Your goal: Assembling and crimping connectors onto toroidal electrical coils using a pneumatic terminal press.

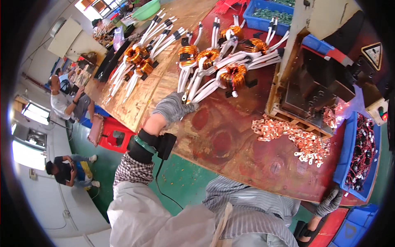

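In a grey knit glove, my left hand (175,108) reaches to the table's near left edge. Its fingers close at the tips of white-sleeved leads (187,87) from a copper-wound ring coil (188,55); the exact grip is partly hidden. Several more such coils (233,76) lie grouped just beyond, their white leads crossing. My right hand (329,202), also gloved, rests by the table's front edge at lower right, fingers extended and nothing seen in them. Closest to it stands a blue bin (342,166) full of small red and black wired parts (361,154).
Loose copper terminals (292,138) are heaped beside a dark metal press (321,78) on the right. More coils (138,61) lie on the bare wooden board (164,70). Another blue bin (263,16) sits at the back. A red stool (115,133) and two seated people are at left.
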### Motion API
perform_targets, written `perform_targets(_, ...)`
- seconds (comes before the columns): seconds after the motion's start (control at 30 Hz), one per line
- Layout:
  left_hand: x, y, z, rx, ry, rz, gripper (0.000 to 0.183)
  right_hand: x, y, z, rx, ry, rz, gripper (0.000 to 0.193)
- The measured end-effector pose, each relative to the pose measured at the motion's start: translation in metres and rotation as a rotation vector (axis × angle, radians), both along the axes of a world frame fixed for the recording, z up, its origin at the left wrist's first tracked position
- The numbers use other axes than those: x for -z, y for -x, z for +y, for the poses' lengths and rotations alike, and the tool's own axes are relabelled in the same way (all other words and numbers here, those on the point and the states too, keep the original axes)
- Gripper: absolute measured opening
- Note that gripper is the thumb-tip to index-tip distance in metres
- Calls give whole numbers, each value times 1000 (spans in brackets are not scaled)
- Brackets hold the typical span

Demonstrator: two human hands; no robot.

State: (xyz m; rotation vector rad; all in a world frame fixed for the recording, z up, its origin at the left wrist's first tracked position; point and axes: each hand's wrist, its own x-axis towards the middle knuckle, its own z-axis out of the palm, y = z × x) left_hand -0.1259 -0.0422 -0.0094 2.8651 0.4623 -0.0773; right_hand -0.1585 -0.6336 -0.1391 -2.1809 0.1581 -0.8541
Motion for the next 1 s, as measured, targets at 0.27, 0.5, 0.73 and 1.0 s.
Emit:
perform_targets(0.27,-44,7,24,-210,1671,-773,36,6,-2,-6,-8,-121,-32,23)
perform_targets(0.5,-39,-18,-12,30,2224,-441,33,8,-2,-10,-42,135,-81,22)
perform_targets(0.73,-44,-35,-34,-90,1532,-542,32,4,-3,-6,-18,151,-88,19)
perform_targets(1.0,-49,-68,-32,70,478,-571,29,3,-2,0,24,132,-95,19)
